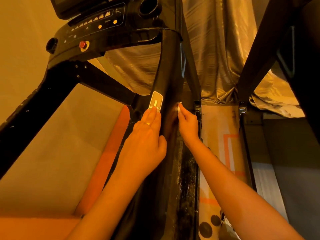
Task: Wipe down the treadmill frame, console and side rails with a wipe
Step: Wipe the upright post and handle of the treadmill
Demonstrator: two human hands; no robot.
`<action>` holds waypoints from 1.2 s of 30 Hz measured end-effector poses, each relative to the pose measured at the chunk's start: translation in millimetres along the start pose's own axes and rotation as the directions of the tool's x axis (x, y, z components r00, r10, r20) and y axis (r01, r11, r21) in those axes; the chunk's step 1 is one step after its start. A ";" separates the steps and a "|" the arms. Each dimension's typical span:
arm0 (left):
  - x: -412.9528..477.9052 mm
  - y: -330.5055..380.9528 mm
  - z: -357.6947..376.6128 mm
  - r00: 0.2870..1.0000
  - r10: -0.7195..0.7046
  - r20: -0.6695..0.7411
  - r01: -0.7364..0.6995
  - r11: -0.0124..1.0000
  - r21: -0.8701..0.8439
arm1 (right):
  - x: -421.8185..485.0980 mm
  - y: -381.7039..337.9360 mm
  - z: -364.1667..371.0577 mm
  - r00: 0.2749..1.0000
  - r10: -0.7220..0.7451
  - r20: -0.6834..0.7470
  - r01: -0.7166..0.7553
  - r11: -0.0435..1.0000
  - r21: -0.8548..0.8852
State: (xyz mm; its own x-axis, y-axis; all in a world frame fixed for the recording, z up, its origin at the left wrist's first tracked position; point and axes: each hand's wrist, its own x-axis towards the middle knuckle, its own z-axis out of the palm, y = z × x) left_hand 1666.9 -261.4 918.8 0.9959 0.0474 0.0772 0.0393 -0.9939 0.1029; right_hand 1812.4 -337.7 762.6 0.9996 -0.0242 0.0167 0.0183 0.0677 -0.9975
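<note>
White wipe (180, 105) pinched in right hand (188, 126) against side rail (170, 75) — left hand (149, 135) flat, fingers straight.

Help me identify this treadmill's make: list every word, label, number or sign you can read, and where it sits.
No text reads clearly.
Console panel: small white captions by the buttons, too blurred to read; orange bar-graph icons and a running-figure symbol.
Red button: no readable label.
Metal plate on the handrail: a bar mark, no words.
Wipe in the right hand: no print visible.
</note>
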 end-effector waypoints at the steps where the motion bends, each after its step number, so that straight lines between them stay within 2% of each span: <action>1: -0.1 0.6 -0.6 1.000 -0.002 0.000 0.002 1.000 0.006 | 4.1 -2.3 1.1 1.000 0.011 -0.008 -0.011 1.000 -0.012; 8: 1.5 3.3 -0.5 1.000 -0.016 -0.005 0.016 1.000 0.004 | -40.0 11.5 -1.6 1.000 0.009 0.011 -0.009 0.999 -0.033; 15: 1.9 1.3 0.8 1.000 -0.016 -0.012 0.016 1.000 -0.006 | -16.3 -1.8 0.8 0.999 0.039 -0.012 -0.040 0.999 -0.019; 22: 4.1 0.5 1.8 0.999 -0.031 -0.010 0.031 1.000 -0.007 | -68.2 11.0 -2.5 1.000 0.020 0.015 -0.020 1.000 -0.022; 26: 2.9 0.9 -0.4 1.000 -0.021 0.003 0.021 1.000 -0.002 | -48.7 1.6 -1.4 0.997 0.081 0.011 -0.081 0.996 0.044; 32: -34.4 -6.3 -11.4 0.997 0.030 0.068 -0.029 0.999 -0.015 | -91.8 -0.3 -10.5 0.996 0.073 0.052 -0.077 0.995 0.070; 36: -49.6 -4.9 -7.9 1.000 0.014 0.020 -0.013 0.999 -0.050 | -97.5 -2.8 -12.0 0.996 0.070 0.050 -0.074 0.994 0.082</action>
State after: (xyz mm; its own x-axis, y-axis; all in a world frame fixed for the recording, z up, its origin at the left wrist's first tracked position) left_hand 1616.7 -258.1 922.3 0.9978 0.0314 0.0587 0.0222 -0.9883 0.1509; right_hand 1714.6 -347.5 762.9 0.9983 0.0305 -0.0502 -0.0543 0.1509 -0.9871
